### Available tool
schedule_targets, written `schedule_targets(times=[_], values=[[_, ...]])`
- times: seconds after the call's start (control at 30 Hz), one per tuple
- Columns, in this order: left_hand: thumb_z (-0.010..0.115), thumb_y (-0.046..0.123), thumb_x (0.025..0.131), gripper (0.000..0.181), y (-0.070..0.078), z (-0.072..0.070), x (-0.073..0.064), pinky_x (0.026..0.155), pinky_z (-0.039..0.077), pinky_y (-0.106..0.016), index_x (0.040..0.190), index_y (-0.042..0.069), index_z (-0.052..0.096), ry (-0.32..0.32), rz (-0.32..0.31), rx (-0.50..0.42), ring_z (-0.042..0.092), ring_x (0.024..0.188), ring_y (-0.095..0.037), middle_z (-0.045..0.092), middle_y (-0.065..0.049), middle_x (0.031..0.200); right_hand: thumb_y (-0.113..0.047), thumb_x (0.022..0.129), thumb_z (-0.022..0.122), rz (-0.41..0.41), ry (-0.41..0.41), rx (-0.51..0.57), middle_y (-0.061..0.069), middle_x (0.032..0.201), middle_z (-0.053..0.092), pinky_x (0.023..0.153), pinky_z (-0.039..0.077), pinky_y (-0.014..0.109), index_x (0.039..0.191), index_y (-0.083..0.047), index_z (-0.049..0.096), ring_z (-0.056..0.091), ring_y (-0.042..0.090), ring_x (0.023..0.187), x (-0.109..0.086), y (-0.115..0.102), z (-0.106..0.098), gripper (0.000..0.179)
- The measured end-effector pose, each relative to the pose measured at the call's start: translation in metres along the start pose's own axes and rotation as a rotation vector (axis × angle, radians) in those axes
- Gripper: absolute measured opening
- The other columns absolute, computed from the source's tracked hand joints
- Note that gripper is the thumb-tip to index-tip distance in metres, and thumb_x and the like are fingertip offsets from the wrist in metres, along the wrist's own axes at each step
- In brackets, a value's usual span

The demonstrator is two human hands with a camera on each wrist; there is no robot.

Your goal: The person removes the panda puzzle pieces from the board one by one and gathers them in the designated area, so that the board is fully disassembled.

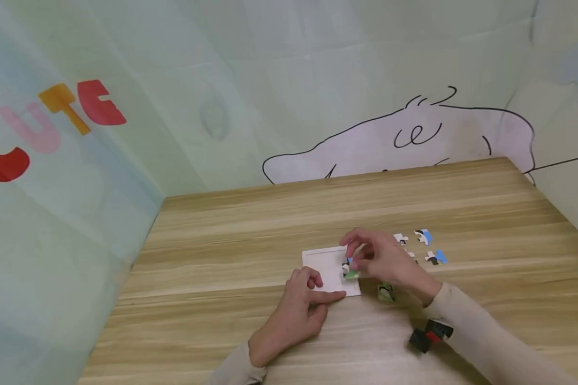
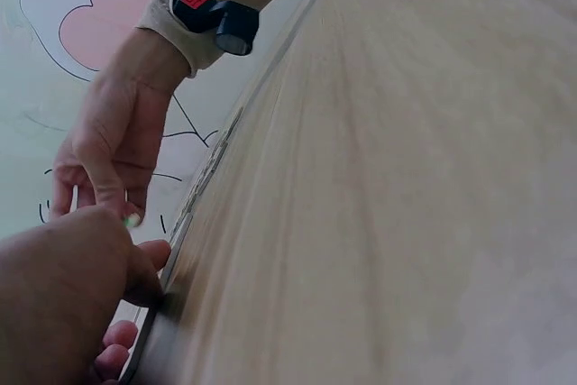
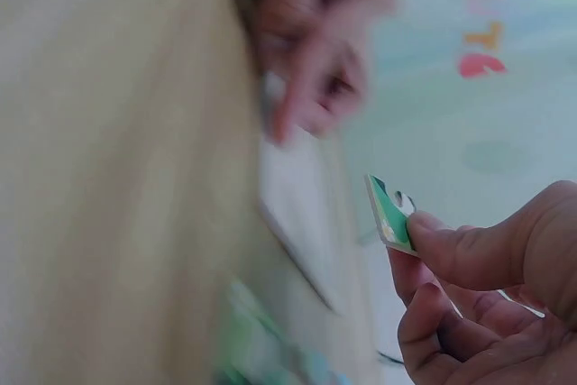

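A white puzzle tray (image 1: 325, 262) lies flat on the table. My left hand (image 1: 301, 307) rests at its near edge, the index finger stretched along that edge and the other fingers loosely bent. Over the tray's right side, my right hand (image 1: 378, 256) pinches a jigsaw piece (image 3: 393, 215) between thumb and fingers. Green, with white and dark patches, this piece is held tilted above the surface. Just right of the tray lies a loose green jigsaw piece (image 1: 386, 292). In the left wrist view, my left hand (image 2: 72, 286) hides most of the tray.
Several more jigsaw pieces (image 1: 424, 237) in blue, white and black lie beyond my right hand, some partly covered by it. A dark wrist camera (image 1: 428, 336) sits at my right sleeve. The wooden table (image 1: 212, 230) meets a printed curtain (image 1: 197, 80) at the back and left.
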State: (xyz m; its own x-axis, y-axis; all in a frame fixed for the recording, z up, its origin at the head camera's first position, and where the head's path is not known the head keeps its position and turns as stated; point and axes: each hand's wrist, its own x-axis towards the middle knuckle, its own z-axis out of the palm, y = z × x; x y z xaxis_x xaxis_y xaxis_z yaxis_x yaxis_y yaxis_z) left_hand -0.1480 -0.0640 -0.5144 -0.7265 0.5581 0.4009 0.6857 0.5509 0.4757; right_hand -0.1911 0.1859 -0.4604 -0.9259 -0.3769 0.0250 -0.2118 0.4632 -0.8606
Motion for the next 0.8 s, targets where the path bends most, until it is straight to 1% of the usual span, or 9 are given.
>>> schedule_targets(times=[0.03, 0.1, 0.17, 0.23, 0.33, 0.53, 0.6, 0.67, 0.8], values=[[0.070, 0.000, 0.077, 0.047, 0.001, 0.000, 0.000, 0.082, 0.028, -0.025, 0.108, 0.031, 0.088, -0.001, -0.003, -0.005, 0.041, 0.094, -0.014, 0.055, -0.004, 0.100, 0.006, 0.092, 0.076, 0.007, 0.027, 0.019, 0.009, 0.104, 0.074, 0.069, 0.054, 0.026, 0.127, -0.004, 0.068, 0.072, 0.015, 0.082, -0.002, 0.000, -0.007, 0.037], [0.071, 0.000, 0.078, 0.046, 0.002, 0.001, 0.001, 0.083, 0.028, -0.025, 0.108, 0.031, 0.088, 0.000, -0.011, -0.010, 0.040, 0.094, -0.013, 0.055, -0.004, 0.100, 0.005, 0.093, 0.076, 0.008, 0.077, 0.013, 0.012, 0.106, 0.075, 0.070, 0.056, 0.026, 0.129, -0.002, 0.067, 0.074, 0.017, 0.084, -0.007, 0.001, -0.020, 0.038], [0.071, 0.000, 0.078, 0.046, 0.003, 0.001, 0.001, 0.083, 0.028, -0.025, 0.107, 0.031, 0.088, 0.002, -0.020, -0.018, 0.039, 0.094, -0.013, 0.055, -0.005, 0.100, 0.003, 0.093, 0.077, 0.010, 0.110, -0.024, 0.012, 0.108, 0.076, 0.073, 0.057, 0.024, 0.129, -0.001, 0.068, 0.074, 0.017, 0.087, -0.013, 0.005, -0.033, 0.037], [0.071, -0.001, 0.078, 0.046, 0.003, 0.002, 0.001, 0.083, 0.028, -0.025, 0.107, 0.031, 0.088, 0.007, -0.026, -0.022, 0.038, 0.094, -0.013, 0.055, -0.005, 0.099, 0.002, 0.093, 0.078, 0.022, 0.122, -0.052, 0.012, 0.108, 0.076, 0.075, 0.058, 0.024, 0.128, -0.001, 0.068, 0.074, 0.017, 0.090, -0.021, 0.011, -0.044, 0.036], [0.071, -0.002, 0.077, 0.046, 0.003, 0.003, 0.001, 0.083, 0.028, -0.025, 0.106, 0.031, 0.088, 0.010, -0.027, -0.023, 0.038, 0.093, -0.012, 0.055, -0.005, 0.099, 0.000, 0.092, 0.079, 0.067, 0.125, -0.115, 0.010, 0.108, 0.077, 0.076, 0.058, 0.023, 0.125, -0.001, 0.069, 0.073, 0.016, 0.091, -0.035, 0.023, -0.060, 0.034], [0.071, -0.002, 0.077, 0.047, 0.002, 0.004, 0.002, 0.083, 0.029, -0.025, 0.107, 0.031, 0.088, 0.005, -0.019, -0.021, 0.038, 0.094, -0.012, 0.055, -0.005, 0.099, 0.002, 0.085, 0.080, 0.189, 0.139, -0.241, 0.006, 0.102, 0.081, 0.072, 0.054, 0.025, 0.122, -0.005, 0.070, 0.074, 0.014, 0.089, -0.070, 0.048, -0.094, 0.038], [0.071, -0.002, 0.077, 0.048, 0.002, 0.004, 0.002, 0.083, 0.029, -0.025, 0.107, 0.031, 0.088, 0.003, -0.020, -0.023, 0.038, 0.094, -0.012, 0.055, -0.005, 0.099, 0.001, 0.085, 0.081, 0.207, 0.143, -0.267, 0.005, 0.101, 0.081, 0.072, 0.055, 0.024, 0.122, -0.004, 0.070, 0.074, 0.013, 0.088, -0.081, 0.055, -0.104, 0.040], [0.070, -0.002, 0.077, 0.048, 0.003, 0.003, 0.002, 0.083, 0.029, -0.025, 0.107, 0.031, 0.088, 0.001, -0.023, -0.026, 0.038, 0.094, -0.012, 0.055, -0.005, 0.099, 0.000, 0.086, 0.082, 0.222, 0.123, -0.273, 0.005, 0.101, 0.082, 0.073, 0.056, 0.023, 0.124, -0.003, 0.069, 0.074, 0.013, 0.088, -0.090, 0.060, -0.112, 0.040], [0.070, -0.002, 0.076, 0.049, 0.003, 0.003, 0.002, 0.083, 0.029, -0.026, 0.108, 0.031, 0.088, 0.002, -0.032, -0.028, 0.038, 0.094, -0.011, 0.054, -0.005, 0.099, -0.004, 0.087, 0.085, 0.214, 0.067, -0.313, 0.001, 0.099, 0.080, 0.075, 0.056, 0.021, 0.124, -0.004, 0.068, 0.073, 0.007, 0.087, -0.102, 0.067, -0.116, 0.040]])
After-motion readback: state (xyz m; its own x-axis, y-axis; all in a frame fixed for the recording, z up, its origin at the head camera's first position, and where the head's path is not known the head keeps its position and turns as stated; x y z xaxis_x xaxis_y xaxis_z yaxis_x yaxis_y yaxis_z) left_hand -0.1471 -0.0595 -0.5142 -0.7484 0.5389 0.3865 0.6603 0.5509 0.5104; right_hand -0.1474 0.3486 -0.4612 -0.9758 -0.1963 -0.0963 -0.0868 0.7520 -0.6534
